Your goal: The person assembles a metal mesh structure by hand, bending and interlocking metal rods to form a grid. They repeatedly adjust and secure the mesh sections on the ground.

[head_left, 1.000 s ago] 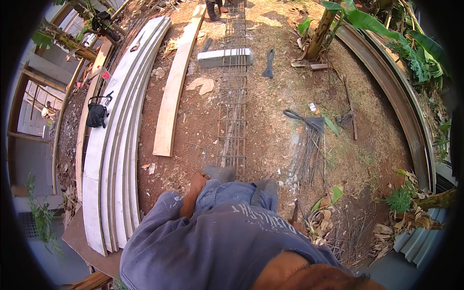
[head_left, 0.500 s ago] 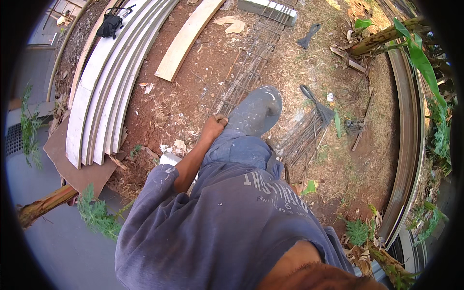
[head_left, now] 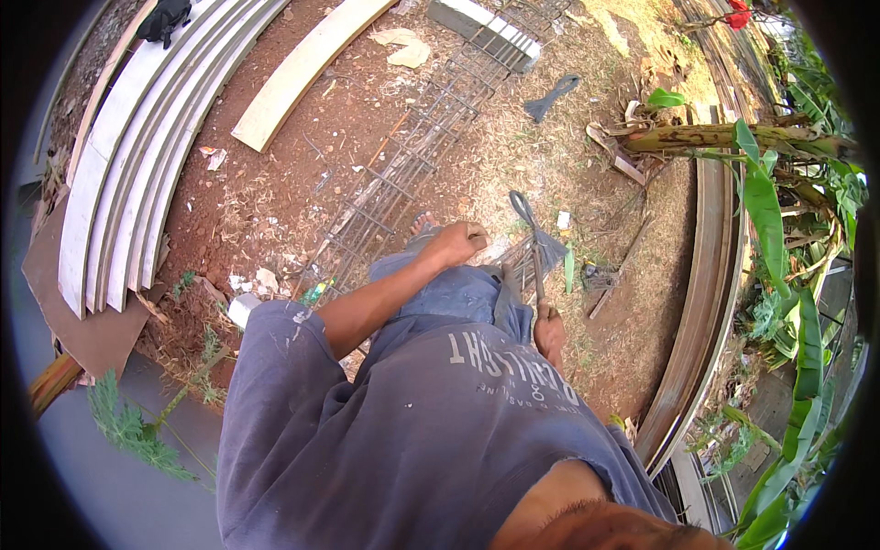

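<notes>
My left hand (head_left: 461, 244) is raised over my thigh, its fingers curled together. Whatever lies between them, if anything, is too small to make out. Low beside my right leg, my right hand (head_left: 550, 334) is closed around a thin dark rod-like handle (head_left: 539, 280); its lower end is hidden in the fist. Just beyond that hand lies a bundle of dark wire (head_left: 551, 250) with a looped end. A long rebar cage (head_left: 403, 151) runs along the ground ahead and passes beside my legs.
Long pale boards (head_left: 137, 174) are stacked at left, and a single plank (head_left: 307, 69) lies nearer the middle. A concrete-grey block (head_left: 486, 32) sits at the cage's far end. Another wire loop (head_left: 552, 99) lies on the dry grass. Long brown beams (head_left: 704, 302) and banana plants (head_left: 761, 211) border the right.
My left hand has moved right and away from the cage. My right hand, hidden before, now shows with the rod-like handle. The view has shifted right, and my raised knee has lowered.
</notes>
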Motion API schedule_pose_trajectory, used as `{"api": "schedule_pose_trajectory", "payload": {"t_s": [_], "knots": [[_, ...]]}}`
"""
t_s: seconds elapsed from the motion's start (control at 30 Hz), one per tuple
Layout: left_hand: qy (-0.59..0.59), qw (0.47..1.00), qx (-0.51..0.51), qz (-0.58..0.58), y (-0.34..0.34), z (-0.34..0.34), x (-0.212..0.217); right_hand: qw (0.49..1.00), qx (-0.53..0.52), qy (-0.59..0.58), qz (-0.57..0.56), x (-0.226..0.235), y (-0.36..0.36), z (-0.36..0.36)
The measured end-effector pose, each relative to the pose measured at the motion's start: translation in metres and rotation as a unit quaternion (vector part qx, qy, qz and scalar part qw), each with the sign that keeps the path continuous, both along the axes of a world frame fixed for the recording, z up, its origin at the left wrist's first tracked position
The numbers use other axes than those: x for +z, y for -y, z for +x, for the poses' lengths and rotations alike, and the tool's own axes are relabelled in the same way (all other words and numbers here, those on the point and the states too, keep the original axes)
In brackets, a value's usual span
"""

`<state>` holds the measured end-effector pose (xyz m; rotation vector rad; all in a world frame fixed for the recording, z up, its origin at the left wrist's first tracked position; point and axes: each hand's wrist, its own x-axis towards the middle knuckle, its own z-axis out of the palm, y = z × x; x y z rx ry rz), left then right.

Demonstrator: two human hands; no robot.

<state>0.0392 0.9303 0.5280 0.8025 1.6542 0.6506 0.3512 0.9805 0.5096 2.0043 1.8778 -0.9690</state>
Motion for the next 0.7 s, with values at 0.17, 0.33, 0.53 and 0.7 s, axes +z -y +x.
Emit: {"api": "schedule_pose_trajectory", "payload": {"t_s": [0.17, 0.33, 0.53, 0.7], "knots": [[0.075, 0.974, 0.206, 0.060, -0.039, -0.001, -0.032, 0.992, 0.108, -0.057, 0.028, 0.058, -0.064, -0.112], [0.228, 0.818, 0.519, 0.095, -0.070, -0.002, -0.006, 0.961, 0.234, -0.140, 0.042, 0.065, -0.086, -0.173], [0.166, 0.752, 0.626, 0.120, -0.093, -0.016, -0.001, 0.919, 0.342, -0.194, 0.007, 0.047, -0.143, -0.203], [0.063, 0.765, 0.625, 0.142, -0.152, -0.029, -0.007, 0.872, 0.440, -0.211, 0.037, 0.040, -0.228, -0.229]]}}
